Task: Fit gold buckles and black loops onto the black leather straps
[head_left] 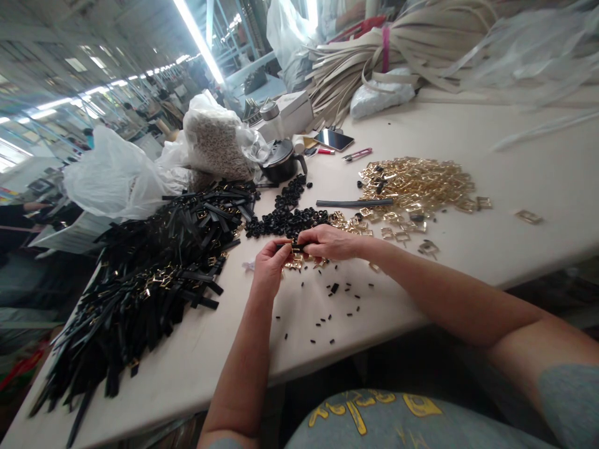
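Between both hands, above the table, is a short black strap (297, 248) with a gold buckle on it. My left hand (272, 260) pinches its left end, thumb on top. My right hand (331, 242) has its fingers closed on the right end and hides part of it. Just beyond my fingers lies a heap of small black loops (290, 219). Gold buckles (416, 181) are piled farther back to the right, and some spread close to my hands. Small black bits (334, 288) are scattered on the tabletop nearer to me.
Many black straps with buckles (163, 274) cover the table's left side. Behind stand a black pot (279, 163), filled plastic bags (218, 134) and a phone (334, 140). A dark strip (354, 202) lies beside the buckles. Beige straps (402, 47) are bundled at the back.
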`<state>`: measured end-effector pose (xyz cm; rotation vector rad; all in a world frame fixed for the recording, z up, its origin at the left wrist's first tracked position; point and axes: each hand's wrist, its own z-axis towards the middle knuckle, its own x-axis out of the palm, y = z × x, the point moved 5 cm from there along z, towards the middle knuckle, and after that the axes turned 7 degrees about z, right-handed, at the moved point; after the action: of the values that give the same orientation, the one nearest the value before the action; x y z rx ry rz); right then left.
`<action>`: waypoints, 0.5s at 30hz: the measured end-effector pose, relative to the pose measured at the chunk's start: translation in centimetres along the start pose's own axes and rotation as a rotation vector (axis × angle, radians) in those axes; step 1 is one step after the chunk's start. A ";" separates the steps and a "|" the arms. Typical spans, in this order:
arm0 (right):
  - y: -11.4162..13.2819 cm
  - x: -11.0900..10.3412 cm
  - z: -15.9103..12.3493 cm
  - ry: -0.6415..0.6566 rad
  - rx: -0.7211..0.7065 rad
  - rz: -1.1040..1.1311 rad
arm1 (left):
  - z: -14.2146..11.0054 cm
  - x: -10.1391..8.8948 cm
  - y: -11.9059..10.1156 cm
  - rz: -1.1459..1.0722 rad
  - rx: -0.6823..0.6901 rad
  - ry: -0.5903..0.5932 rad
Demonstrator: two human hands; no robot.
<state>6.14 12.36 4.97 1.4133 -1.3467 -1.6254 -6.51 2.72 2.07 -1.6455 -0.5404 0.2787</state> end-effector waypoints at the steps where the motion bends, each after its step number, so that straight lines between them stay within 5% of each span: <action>1: 0.3 0.1 -0.1 0.000 -0.032 0.008 | 0.0 0.1 0.1 -0.050 -0.032 0.022; 8: 0.6 0.5 0.1 -0.145 -0.252 -0.089 | 0.1 0.8 1.2 -0.196 -0.140 0.042; 15: -0.5 0.3 0.5 -0.170 -0.263 -0.125 | 0.0 0.9 1.2 -0.184 -0.127 0.049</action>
<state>5.63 12.38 4.39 1.2464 -1.1026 -1.9620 -5.50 3.12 0.96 -1.7068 -0.6795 0.0695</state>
